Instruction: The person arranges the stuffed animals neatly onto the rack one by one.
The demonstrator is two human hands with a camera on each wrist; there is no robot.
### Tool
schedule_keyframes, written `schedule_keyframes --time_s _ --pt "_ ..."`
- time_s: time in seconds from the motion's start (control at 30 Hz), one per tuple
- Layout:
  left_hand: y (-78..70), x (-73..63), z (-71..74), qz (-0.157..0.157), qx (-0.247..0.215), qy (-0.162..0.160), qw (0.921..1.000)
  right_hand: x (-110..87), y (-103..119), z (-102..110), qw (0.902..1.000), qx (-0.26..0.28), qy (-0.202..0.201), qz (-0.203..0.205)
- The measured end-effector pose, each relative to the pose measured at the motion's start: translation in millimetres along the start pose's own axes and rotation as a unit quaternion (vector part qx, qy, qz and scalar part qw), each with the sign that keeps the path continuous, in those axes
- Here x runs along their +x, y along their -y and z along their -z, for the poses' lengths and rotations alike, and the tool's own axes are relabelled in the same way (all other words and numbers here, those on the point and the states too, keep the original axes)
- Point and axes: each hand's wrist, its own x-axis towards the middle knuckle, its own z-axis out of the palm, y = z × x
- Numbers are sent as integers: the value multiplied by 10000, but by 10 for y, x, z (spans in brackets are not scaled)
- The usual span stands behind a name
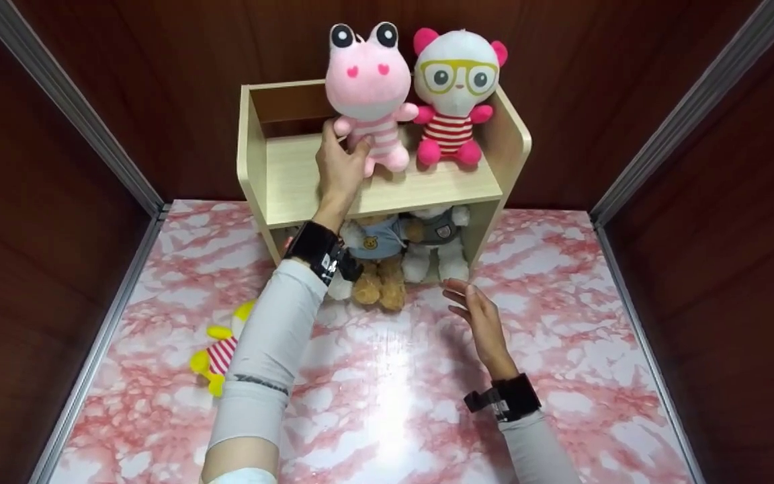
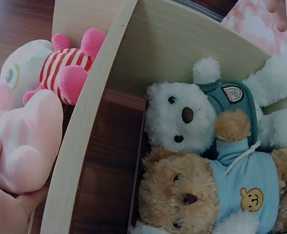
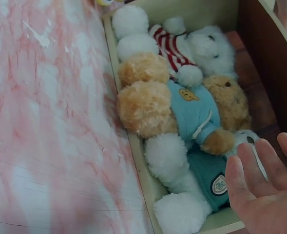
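My left hand (image 1: 341, 165) grips a pink frog plush (image 1: 368, 84) by its striped body, at the top shelf of a small wooden shelf unit (image 1: 293, 178). To the right of the frog sits a panda plush (image 1: 457, 87) with yellow glasses and a red striped body. My right hand (image 1: 484, 323) is held in the air in front of the unit's lower right, fingers extended, holding nothing. In the left wrist view the frog's pink body (image 2: 28, 141) shows with the thumb against it.
In the lower compartment sit a brown bear (image 3: 194, 105) in a blue top, a white bear (image 2: 182, 114) in a green top and a white bear (image 3: 209, 46) in red stripes. A yellow plush (image 1: 221, 353) lies on the marbled floor, partly behind my left forearm. Dark walls stand around.
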Motion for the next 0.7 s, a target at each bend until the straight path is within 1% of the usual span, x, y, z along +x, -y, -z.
schedule_keyframes --time_s 0.07,0.13,0.17,0.2,0.27,0.3,0.33,0.4,0.5,0.6,0.7 --pt "-2 45 -25 159 87 -12 9998 -9 -9 -3 10000 -10 -2 -6" --pt "-10 96 -35 473 96 -2 9988 -21 -20 -6 10000 -29 -10 -15" --pt "-21 128 -35 643 -6 -15 9979 -27 -26 -9 10000 -32 -4 -16" --pt "-35 164 -33 736 -77 -78 9972 -33 -32 -12 10000 -41 1 -19" --pt "-69 229 -51 811 -222 -238 9962 -43 -27 24 9999 -117 -2 -30" --pt "-92 260 -58 818 -349 -309 9956 -46 -25 44 9999 -135 0 -32" --pt "-105 290 -61 749 -437 -365 9956 -56 -32 44 9999 -139 -7 -33" --pt "-122 328 -71 552 -421 -413 9967 -66 -44 47 9999 -124 -38 -4" --pt "-115 330 -104 547 -426 -224 9973 -71 -50 52 9999 -94 -56 64" --pt "-70 291 -146 616 -202 -62 9979 -75 -47 53 9999 -102 -40 104" --pt "-25 253 -187 621 63 -4 9980 -76 -44 49 9999 -128 -32 82"
